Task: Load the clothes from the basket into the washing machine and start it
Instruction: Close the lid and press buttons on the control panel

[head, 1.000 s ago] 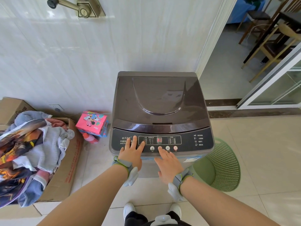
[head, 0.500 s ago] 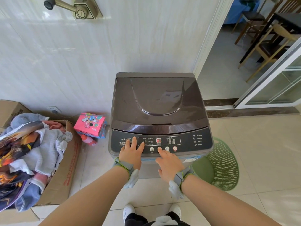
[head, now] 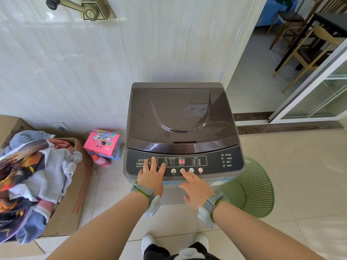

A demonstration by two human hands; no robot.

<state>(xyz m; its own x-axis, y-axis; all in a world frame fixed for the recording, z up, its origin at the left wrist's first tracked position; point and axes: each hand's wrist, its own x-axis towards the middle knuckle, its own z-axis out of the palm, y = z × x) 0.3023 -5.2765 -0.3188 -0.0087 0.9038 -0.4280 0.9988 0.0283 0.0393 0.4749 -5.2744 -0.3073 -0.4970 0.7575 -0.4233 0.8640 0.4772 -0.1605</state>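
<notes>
A grey top-loading washing machine (head: pixel 180 117) stands against the wall with its dark lid down. Its control panel (head: pixel 221 162) faces me, and the small red display is lit. My left hand (head: pixel 151 175) rests flat on the panel's left part, fingers straight. My right hand (head: pixel 195 186) reaches to the row of round buttons, its index fingertip on the second button from the left. A cardboard box (head: pixel 75 199) at the far left is heaped with mixed clothes (head: pixel 33 175). A green perforated laundry basket (head: pixel 257 188) lies on the floor right of the machine, partly hidden behind it.
A pink cartoon-printed carton (head: pixel 102 142) and a pink bottle (head: pixel 101 161) sit on the floor between the box and the machine. A brass tap (head: pixel 82 8) juts from the tiled wall above. A doorway with a sliding glass door (head: pixel 309 91) opens at the right; chairs stand beyond.
Both hands stay on the panel. My right index finger has kept its place on the button row; the camera has tilted slightly.
</notes>
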